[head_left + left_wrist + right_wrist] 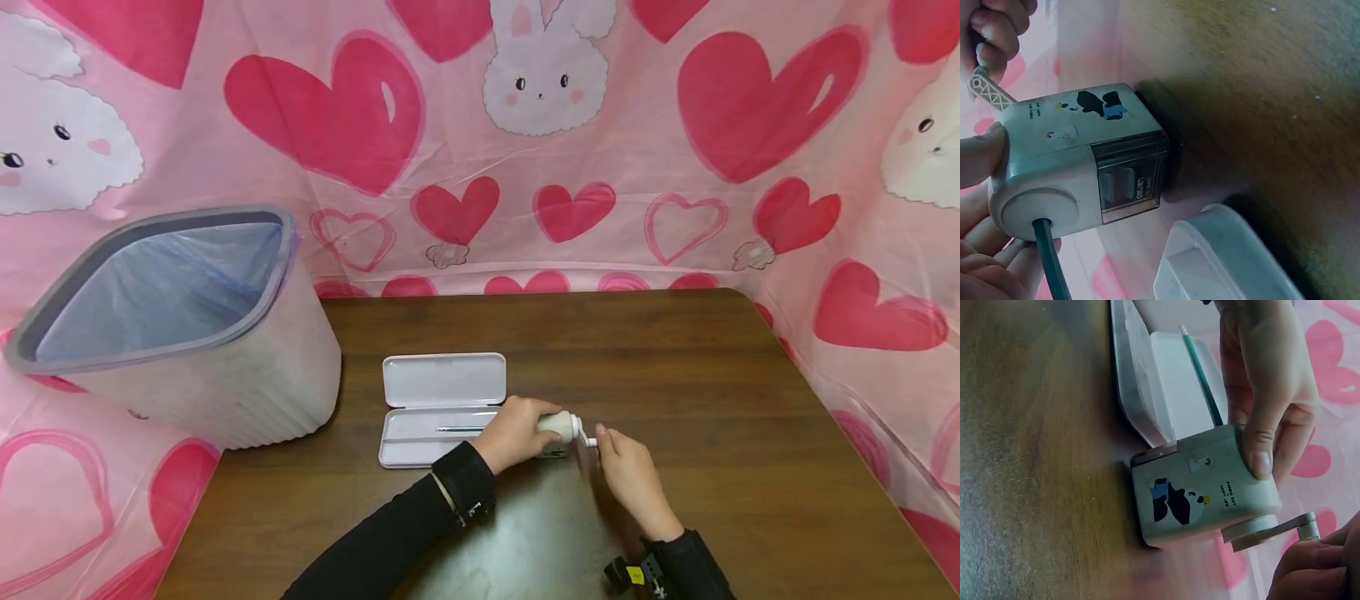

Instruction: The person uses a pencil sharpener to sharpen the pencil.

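Observation:
A pale hand-crank pencil sharpener (557,423) with panda stickers and a dark clear shavings drawer (1132,184) stands on the table. My left hand (515,432) grips its body, thumb (1261,464) pressed on one side. From the round hole in its front sticks a dark green pencil (1051,265), whose other end reaches over the white pencil case (405,452) at the left. At the back of the sharpener, my right hand (633,477) pinches the knob of the white crank (1282,531). The pencil's tip is hidden inside the sharpener.
The pencil case's lid (444,380) lies open toward the back. A large white waste bin (300,375) with a grey rim and a bluish liner stands at the left. Pink heart-and-rabbit cloth (525,158) hangs behind the wooden table (750,467).

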Demonstrator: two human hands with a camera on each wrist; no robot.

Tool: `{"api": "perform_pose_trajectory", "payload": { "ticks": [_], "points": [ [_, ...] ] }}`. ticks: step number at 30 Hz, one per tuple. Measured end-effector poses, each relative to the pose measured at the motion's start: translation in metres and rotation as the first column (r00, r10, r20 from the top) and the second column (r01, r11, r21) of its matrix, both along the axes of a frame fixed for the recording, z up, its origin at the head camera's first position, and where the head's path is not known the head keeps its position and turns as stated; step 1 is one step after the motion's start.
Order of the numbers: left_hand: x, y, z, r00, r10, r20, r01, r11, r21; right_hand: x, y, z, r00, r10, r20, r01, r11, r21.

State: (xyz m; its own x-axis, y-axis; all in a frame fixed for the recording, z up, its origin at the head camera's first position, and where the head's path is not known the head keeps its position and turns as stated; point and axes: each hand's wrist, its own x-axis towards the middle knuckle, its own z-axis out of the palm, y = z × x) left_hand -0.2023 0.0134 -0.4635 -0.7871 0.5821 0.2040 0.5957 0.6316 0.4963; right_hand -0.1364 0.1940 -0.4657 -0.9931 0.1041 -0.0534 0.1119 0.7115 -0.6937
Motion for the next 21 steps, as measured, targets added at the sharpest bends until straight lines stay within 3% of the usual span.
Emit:
{"api": "perform_pose_trajectory", "payload": {
  "ticks": [6, 12, 21],
  "points": [
    [0.001, -0.001, 0.0, 1.0, -0.013, -0.007, 0.013, 1.0, -0.007, -0.011, -0.002, 0.002, 0.999, -0.035, -0.004, 0.034, 0.998, -0.055],
    [0.001, -0.002, -0.002, 0.999, -0.032, -0.016, 0.032, 0.999, -0.008, -0.036, -0.001, 0.002, 1.0, -0.021, -0.01, 0.02, 0.998, -0.067],
    [-0.002, -0.004, -0.001, 0.999, -0.041, 0.013, 0.041, 0.999, -0.015, -0.067, 0.003, -0.012, 0.995, 0.024, 0.093, -0.011, 0.991, -0.131]
  ]
}}
